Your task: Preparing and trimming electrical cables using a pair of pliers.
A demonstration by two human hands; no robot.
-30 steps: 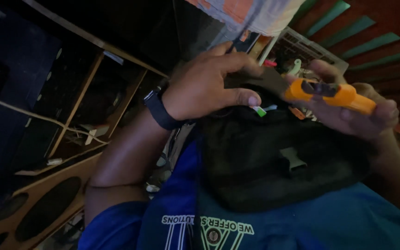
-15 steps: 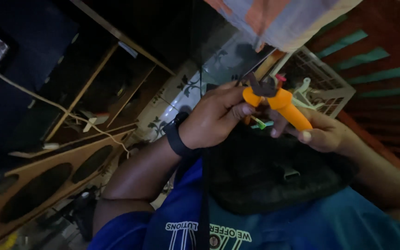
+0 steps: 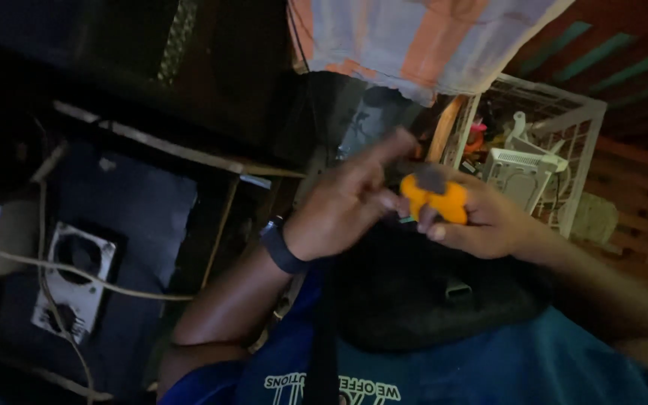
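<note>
While my right hand (image 3: 489, 221) curls shut round the orange-handled tool (image 3: 435, 199), my left hand (image 3: 343, 210), half open, fingers (image 3: 393, 144) loose, touches its head; I judge fine alignment comes next.

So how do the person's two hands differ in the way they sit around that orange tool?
The left hand wears a dark wristband and has one finger stretched upward; the right hand shows no band and keeps its fingers curled. The right hand wraps around the orange-handled tool from the side, while the left hand only meets it at its fingertips. Both hands touch the tool, above a black bag.
</note>
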